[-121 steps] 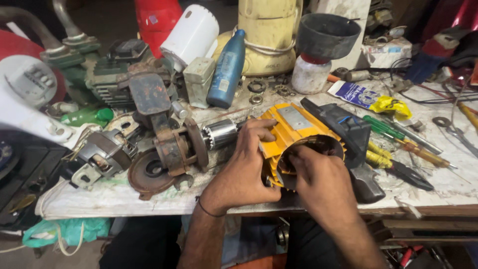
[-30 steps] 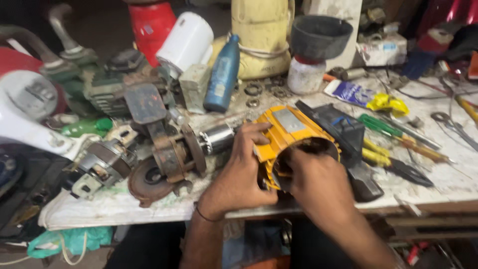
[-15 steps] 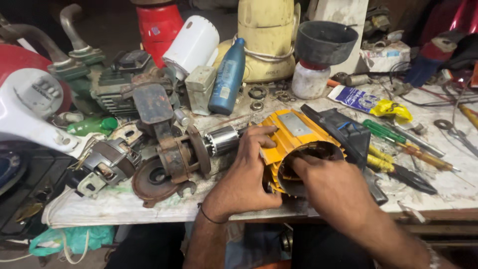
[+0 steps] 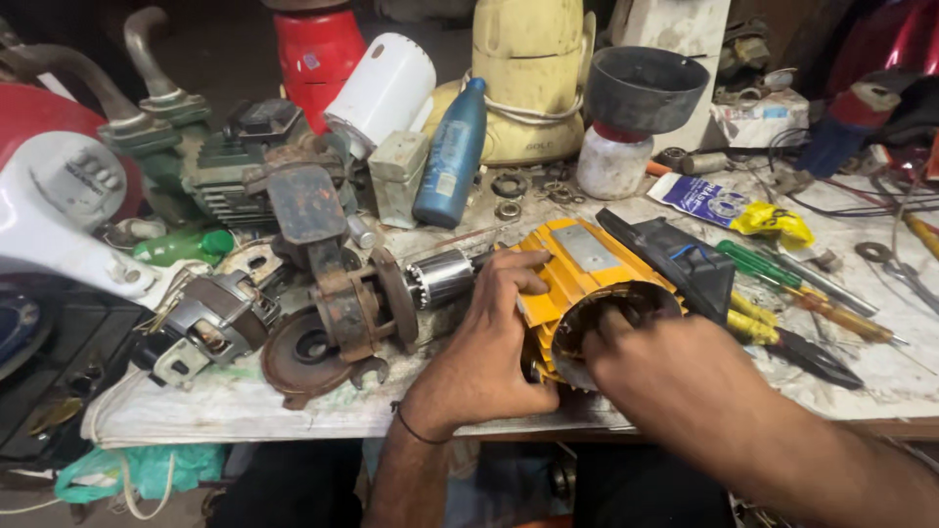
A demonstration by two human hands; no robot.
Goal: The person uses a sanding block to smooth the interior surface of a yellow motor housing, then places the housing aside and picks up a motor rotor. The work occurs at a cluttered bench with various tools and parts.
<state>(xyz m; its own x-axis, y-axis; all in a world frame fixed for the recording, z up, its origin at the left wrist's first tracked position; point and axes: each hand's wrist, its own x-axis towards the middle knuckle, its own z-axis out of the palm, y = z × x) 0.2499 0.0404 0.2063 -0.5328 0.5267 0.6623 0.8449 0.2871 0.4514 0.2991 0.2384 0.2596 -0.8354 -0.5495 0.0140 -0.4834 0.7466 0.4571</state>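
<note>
Just right of the frame's centre, a yellow motor housing [image 4: 587,284] lies on its side on the tabletop [image 4: 910,367], its round open end turned toward the lower right. The left hand [image 4: 489,347] comes up from the bottom edge and wraps the housing's left flank: its fingers [image 4: 523,264] curl over the upper yellow face, and the thumb side presses the lower edge, so it has a firm clasp on the housing. The right hand [image 4: 665,376] enters from the lower right; its fingers are bent and reach into the housing's open mouth, touching the rim, but whether they pinch anything inside is hidden.

Left of the left hand, a rusty gear assembly with a wound armature [image 4: 386,298] lies on the tabletop, its shiny commutator end pointing at the housing and just beside the left hand's fingers.

In the upper middle, a blue bottle [image 4: 450,156] with a small pale label leans against the clutter, next to a white cylinder [image 4: 381,93] lying tilted. Behind them stands a red canister [image 4: 318,49] bearing a small label. To the upper right, a white jar [image 4: 611,161] carries a dark grey funnel-shaped bowl [image 4: 641,88]. Right of it lies a flat blue-and-white packet with a yellow end [image 4: 729,207]. Green- and yellow-handled screwdrivers [image 4: 782,279] lie at right, beyond a black casing [image 4: 675,259] touching the housing.
</note>
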